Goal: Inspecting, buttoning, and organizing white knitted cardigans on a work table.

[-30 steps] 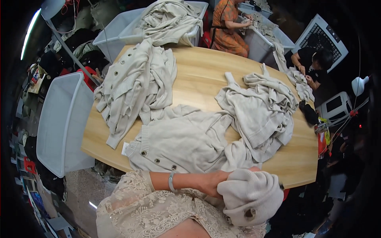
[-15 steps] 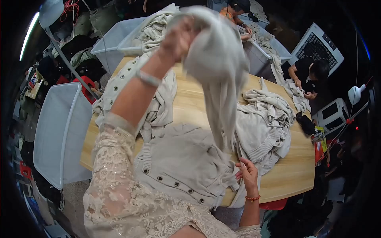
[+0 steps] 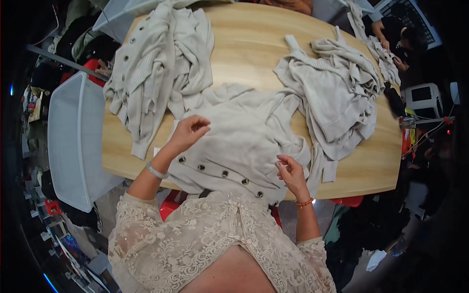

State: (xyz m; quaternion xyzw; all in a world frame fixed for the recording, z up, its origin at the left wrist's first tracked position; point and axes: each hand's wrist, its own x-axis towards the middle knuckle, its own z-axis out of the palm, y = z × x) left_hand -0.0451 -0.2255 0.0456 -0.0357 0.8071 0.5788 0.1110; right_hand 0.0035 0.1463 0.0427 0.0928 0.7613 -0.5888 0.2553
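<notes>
L hand (image 3: 191,132) & R hand (image 3: 291,175), empty, fingers loosely parted, over L/R sides of beige knit cardigan (image 3: 234,132), btn row (image 3: 224,174) slanting L to near-R.

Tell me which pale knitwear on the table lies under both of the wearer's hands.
The middle cardigan, nearest the wearer: the left hand and right hand are over it, while neither is over the left pile or right pile.

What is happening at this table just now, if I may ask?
A person's left hand and right hand are over a beige buttoned cardigan spread on a wooden table; neither appears to grip it. Beige knitwear lies heaped at left and right. At far right, a co-worker handles another beige piece.
</notes>
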